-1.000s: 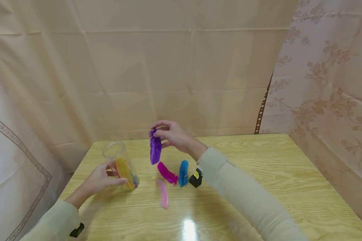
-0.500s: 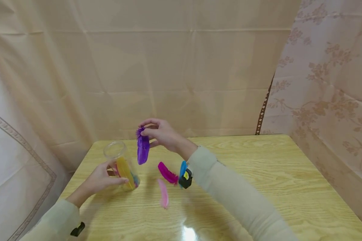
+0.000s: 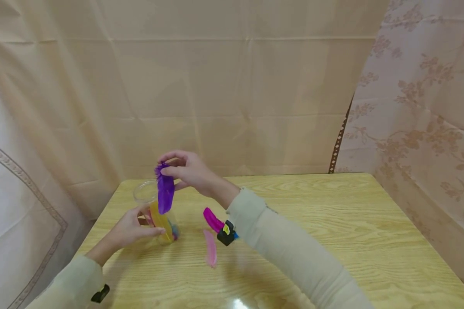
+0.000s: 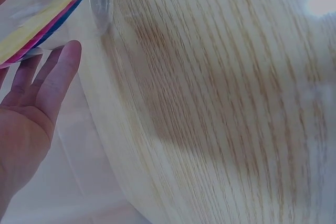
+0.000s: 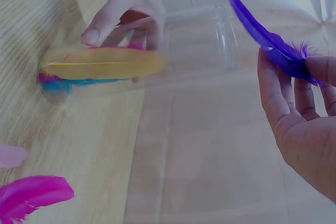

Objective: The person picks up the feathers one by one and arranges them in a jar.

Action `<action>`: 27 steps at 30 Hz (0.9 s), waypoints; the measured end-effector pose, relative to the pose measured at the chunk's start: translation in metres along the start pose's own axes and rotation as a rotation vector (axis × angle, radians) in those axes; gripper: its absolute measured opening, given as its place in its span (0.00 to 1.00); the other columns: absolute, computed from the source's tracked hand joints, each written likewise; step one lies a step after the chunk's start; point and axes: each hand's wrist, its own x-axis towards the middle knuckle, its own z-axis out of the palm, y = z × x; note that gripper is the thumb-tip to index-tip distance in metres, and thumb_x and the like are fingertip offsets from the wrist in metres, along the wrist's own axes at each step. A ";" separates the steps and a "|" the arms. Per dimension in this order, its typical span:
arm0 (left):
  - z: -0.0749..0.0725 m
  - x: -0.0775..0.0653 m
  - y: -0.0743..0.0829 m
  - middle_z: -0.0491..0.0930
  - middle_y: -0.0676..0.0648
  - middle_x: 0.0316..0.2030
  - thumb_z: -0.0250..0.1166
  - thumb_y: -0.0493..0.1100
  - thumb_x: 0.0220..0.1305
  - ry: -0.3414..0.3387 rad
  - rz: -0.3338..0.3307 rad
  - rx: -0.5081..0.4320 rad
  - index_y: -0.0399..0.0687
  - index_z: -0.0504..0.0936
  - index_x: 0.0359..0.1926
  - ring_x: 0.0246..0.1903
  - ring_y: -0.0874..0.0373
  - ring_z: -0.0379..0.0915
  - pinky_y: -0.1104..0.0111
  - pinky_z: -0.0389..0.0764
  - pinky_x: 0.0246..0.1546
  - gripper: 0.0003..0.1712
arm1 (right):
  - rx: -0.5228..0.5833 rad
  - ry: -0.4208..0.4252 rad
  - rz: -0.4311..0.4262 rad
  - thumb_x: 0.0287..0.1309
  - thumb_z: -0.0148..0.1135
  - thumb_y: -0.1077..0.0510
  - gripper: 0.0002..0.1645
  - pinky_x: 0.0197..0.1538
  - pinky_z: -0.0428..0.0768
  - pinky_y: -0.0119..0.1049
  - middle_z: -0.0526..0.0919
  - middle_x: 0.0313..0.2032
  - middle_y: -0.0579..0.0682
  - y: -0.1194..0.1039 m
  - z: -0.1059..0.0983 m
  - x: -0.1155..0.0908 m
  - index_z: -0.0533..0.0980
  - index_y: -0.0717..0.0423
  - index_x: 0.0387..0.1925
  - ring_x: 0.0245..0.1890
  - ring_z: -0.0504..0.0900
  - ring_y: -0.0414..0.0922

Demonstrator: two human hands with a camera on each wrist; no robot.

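Note:
My right hand (image 3: 191, 171) pinches a purple feather (image 3: 165, 191) by its fluffy end, its smooth tip pointing down. In the head view the feather overlaps the mouth of a clear plastic jar (image 3: 145, 191); the right wrist view shows it just outside the rim. My left hand (image 3: 129, 229) grips the jar, thumb on the near side and fingers round the far side. Inside the jar stand a yellow feather (image 5: 105, 63), a blue feather (image 5: 94, 82) and a magenta one, partly hidden behind the yellow.
On the wooden table (image 3: 301, 223) lie a magenta feather (image 3: 212, 219) and a light pink feather (image 3: 210, 248). A blue feather (image 3: 236, 235) is mostly hidden under the right wrist's black camera mount (image 3: 226, 233). Beige curtains (image 3: 232, 86) hang behind the table.
My right hand has carried the purple feather leftward, from above the loose feathers to the jar's mouth. The left hand and the jar have stayed in place.

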 end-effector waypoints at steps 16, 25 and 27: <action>0.004 -0.004 0.006 0.81 0.42 0.40 0.80 0.45 0.54 -0.001 0.008 -0.004 0.40 0.77 0.51 0.41 0.49 0.77 0.67 0.81 0.46 0.29 | -0.022 -0.045 0.021 0.70 0.60 0.66 0.15 0.40 0.87 0.45 0.83 0.44 0.51 -0.007 0.001 -0.005 0.78 0.61 0.56 0.40 0.85 0.45; 0.001 0.006 -0.001 0.81 0.41 0.39 0.81 0.43 0.53 0.003 0.032 -0.021 0.39 0.77 0.56 0.39 0.51 0.77 0.67 0.82 0.45 0.32 | -0.046 -0.063 0.013 0.70 0.61 0.66 0.16 0.40 0.87 0.44 0.84 0.43 0.50 -0.015 0.002 0.004 0.77 0.62 0.57 0.40 0.85 0.44; 0.000 0.007 -0.003 0.80 0.41 0.39 0.80 0.43 0.54 -0.004 0.042 -0.026 0.39 0.75 0.61 0.39 0.52 0.77 0.67 0.82 0.45 0.36 | -0.044 -0.072 0.011 0.69 0.61 0.66 0.18 0.40 0.87 0.43 0.84 0.43 0.50 -0.017 0.003 0.007 0.76 0.63 0.58 0.40 0.86 0.44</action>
